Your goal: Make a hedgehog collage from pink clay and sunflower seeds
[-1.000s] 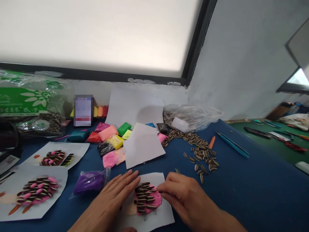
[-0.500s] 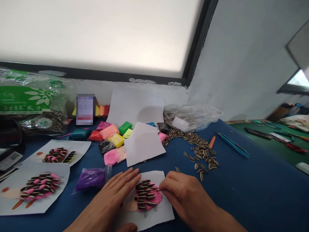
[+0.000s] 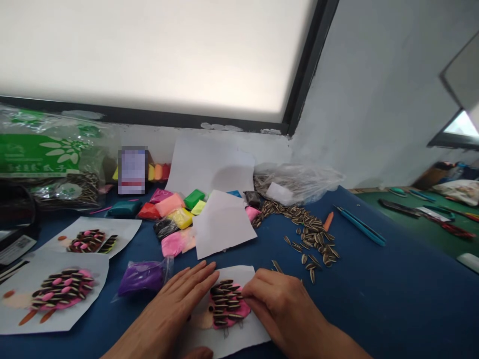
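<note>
My left hand (image 3: 175, 304) lies flat, fingers stretched, over the left part of a white sheet of paper (image 3: 258, 334). On that sheet is a hedgehog of pink clay (image 3: 243, 313) with a pale snout, rows of striped sunflower seeds (image 3: 228, 304) stuck in its back and small drawn feet below. My right hand (image 3: 280, 299) is closed in a pinch at the right edge of the pink clay. Its fingertips hide most of the sunflower seed they hold.
Loose sunflower seeds (image 3: 314, 232) are heaped behind my right hand, near blue tweezers (image 3: 359, 224). A purple clay packet (image 3: 142, 277) lies left, beside two seed-hedgehog pictures (image 3: 88, 309). Coloured clay packets (image 3: 179, 217) and a blank paper piece (image 3: 224, 224) lie behind.
My right hand has shifted slightly left, bringing the pinched sunflower seed in against the pink clay. My left hand stays in place.
</note>
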{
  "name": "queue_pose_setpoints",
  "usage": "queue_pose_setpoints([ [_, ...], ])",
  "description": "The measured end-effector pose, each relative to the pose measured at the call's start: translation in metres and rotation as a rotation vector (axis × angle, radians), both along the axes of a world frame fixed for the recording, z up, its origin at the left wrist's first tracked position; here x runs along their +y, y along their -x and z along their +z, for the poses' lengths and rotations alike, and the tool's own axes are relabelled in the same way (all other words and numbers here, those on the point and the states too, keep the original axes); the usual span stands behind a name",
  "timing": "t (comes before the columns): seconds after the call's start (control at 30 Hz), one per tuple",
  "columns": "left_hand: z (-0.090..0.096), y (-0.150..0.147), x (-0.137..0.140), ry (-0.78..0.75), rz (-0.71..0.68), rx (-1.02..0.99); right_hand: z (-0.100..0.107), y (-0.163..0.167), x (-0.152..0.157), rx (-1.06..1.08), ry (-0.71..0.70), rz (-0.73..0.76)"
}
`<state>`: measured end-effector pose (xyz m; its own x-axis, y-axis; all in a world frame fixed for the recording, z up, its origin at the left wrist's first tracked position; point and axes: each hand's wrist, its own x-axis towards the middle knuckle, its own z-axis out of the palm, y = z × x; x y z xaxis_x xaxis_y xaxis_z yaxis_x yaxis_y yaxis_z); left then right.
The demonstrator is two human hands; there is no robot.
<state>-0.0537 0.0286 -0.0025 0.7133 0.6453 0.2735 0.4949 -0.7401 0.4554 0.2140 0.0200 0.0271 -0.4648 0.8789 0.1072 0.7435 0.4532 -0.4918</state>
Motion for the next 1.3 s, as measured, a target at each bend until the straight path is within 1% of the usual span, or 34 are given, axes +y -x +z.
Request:
queue_pose_setpoints([
  [0.13, -0.002, 0.0, 0.001, -0.016, -0.006, 0.004, -0.002, 0.001, -0.001, -0.07, -0.039, -0.018],
  [0.33, -0.002, 0.0, 0.001, -0.037, -0.009, 0.005, -0.005, 0.003, -0.002, -0.118, -0.149, 0.014],
  [0.63, -0.003, -0.002, 0.001, -0.073, 0.001, -0.004, -0.006, 0.007, 0.0, -0.201, -0.111, 0.027],
  [0.77, -0.005, 0.001, 0.001, -0.092, 0.002, -0.001, -0.002, 0.008, -0.001, -0.234, -0.128, 0.012],
  [0.87, -0.006, 0.003, 0.001, -0.112, 0.0, -0.012, 0.004, 0.007, -0.002, -0.215, -0.15, -0.02],
  [0.97, -0.006, 0.002, 0.002, -0.103, -0.005, -0.01, 0.01, 0.001, 0.002, -0.253, -0.163, -0.103],
  [1.03, -0.005, 0.001, 0.003, -0.097, 0.002, -0.001, 0.011, -0.008, 0.011, -0.363, -0.177, -0.22],
  [1.07, -0.004, 0.0, 0.003, -0.095, 0.006, 0.004, 0.011, -0.014, 0.016, -0.443, -0.199, -0.31],
  [1.17, -0.003, -0.001, 0.004, -0.093, 0.012, 0.014, 0.007, -0.035, 0.034, -0.509, -0.23, -0.434],
  [1.23, -0.003, -0.001, 0.004, -0.094, 0.01, 0.016, 0.003, -0.047, 0.043, -0.536, -0.25, -0.481],
  [1.3, -0.002, -0.001, 0.003, -0.091, 0.004, 0.009, 0.001, -0.054, 0.049, -0.548, -0.242, -0.475],
])
